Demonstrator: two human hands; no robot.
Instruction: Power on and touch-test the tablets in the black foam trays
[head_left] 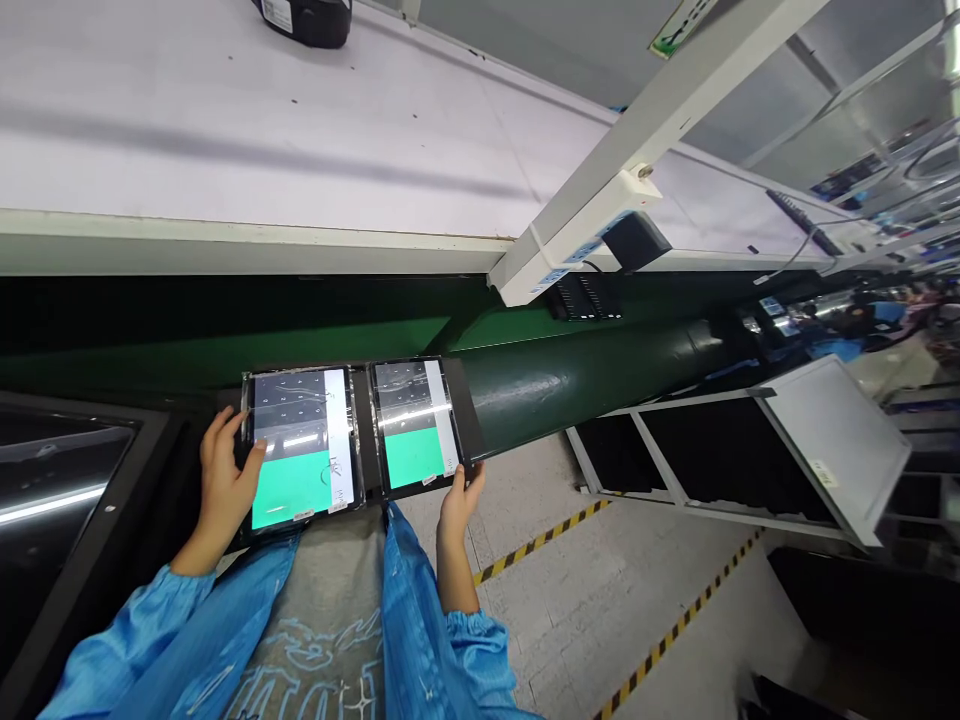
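Note:
Two tablets with lit screens, the left tablet [291, 490] and the right tablet [412, 455], lie side by side on a black board [466, 410] in front of my body. Both screens show a dark keypad-like area, a green block and a white strip. My left hand [229, 475] grips the left tablet's outer edge, its thumb over the front. At the lower right corner of the right tablet, my right hand [459, 500] pinches the edge with thumb and fingers. Whether it also grips the board beneath, I cannot tell. A clear film edge shows around the left tablet.
A dark green conveyor belt [577, 375] runs off to the right. Above it is a white shelf [262, 150] with a post carrying a power strip [592, 235]. A large dark panel [45, 500] stands left; a white-framed cart [697, 450] stands right. Yellow-black tape [675, 630] marks the floor.

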